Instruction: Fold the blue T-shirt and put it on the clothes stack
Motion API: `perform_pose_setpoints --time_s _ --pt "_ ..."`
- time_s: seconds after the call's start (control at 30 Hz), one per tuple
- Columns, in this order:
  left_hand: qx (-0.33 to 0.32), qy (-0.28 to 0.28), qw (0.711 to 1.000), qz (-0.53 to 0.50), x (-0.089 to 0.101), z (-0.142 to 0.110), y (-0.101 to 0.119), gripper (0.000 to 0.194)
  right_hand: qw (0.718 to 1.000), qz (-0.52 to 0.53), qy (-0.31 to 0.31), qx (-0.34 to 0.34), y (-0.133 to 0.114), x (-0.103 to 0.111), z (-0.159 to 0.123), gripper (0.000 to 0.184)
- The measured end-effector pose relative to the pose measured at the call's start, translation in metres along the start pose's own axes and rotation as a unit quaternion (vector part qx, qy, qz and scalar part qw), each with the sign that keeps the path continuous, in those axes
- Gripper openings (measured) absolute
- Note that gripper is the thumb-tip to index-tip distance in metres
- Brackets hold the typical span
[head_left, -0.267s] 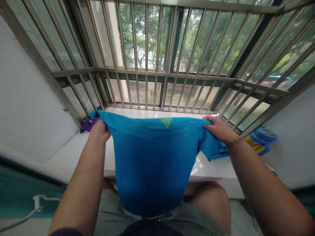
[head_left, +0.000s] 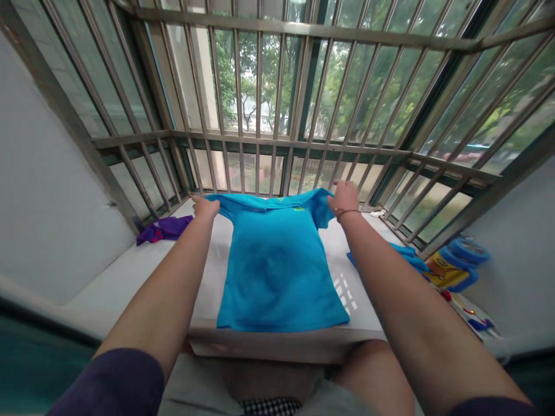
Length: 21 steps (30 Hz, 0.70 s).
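A blue T-shirt (head_left: 277, 266) is spread over the white sill, its hem toward me at the front edge and its collar end at the far side. My left hand (head_left: 205, 207) pinches the tip of the left sleeve. At the other sleeve, my right hand (head_left: 346, 197) grips the cloth between thumb and fingers, with the index finger raised. The collar end is held slightly up and folds over, so the green print there is mostly hidden.
Purple cloth (head_left: 165, 229) lies at the left on the white sill (head_left: 208, 271). Right of my right forearm are blue cloth (head_left: 407, 254), a blue-and-yellow container (head_left: 457, 263) and some small packets (head_left: 472, 315). Metal bars (head_left: 284, 141) stand before the window.
Both hands have moved forward and closer together with the T-shirt. Its body, hanging in front of me before, now lies spread on the sill.
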<state>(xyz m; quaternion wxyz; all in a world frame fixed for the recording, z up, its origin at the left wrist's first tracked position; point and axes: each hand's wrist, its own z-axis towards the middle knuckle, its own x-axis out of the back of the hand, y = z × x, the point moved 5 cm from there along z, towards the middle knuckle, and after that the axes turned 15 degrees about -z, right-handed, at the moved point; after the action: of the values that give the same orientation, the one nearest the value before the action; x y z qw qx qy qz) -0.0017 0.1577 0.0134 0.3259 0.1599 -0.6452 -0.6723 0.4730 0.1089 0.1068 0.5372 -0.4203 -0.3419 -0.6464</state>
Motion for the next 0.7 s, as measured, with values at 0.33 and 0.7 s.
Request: perform_pose_setpoints --time_s 0.33,0.7 --pt "-0.171 -0.320 0.866 0.344 -0.060 -0.163 -0.156 0.072 0.961 -0.061 -0.258 0.082 -0.017 -0.184 -0.179 0.073" --pt "-0.200 -0.323 0.839 0.390 -0.014 -0.211 -0.196 0.079 0.951 -0.113 -0.287 0.038 0.009 -0.218 -0.252 0.079"
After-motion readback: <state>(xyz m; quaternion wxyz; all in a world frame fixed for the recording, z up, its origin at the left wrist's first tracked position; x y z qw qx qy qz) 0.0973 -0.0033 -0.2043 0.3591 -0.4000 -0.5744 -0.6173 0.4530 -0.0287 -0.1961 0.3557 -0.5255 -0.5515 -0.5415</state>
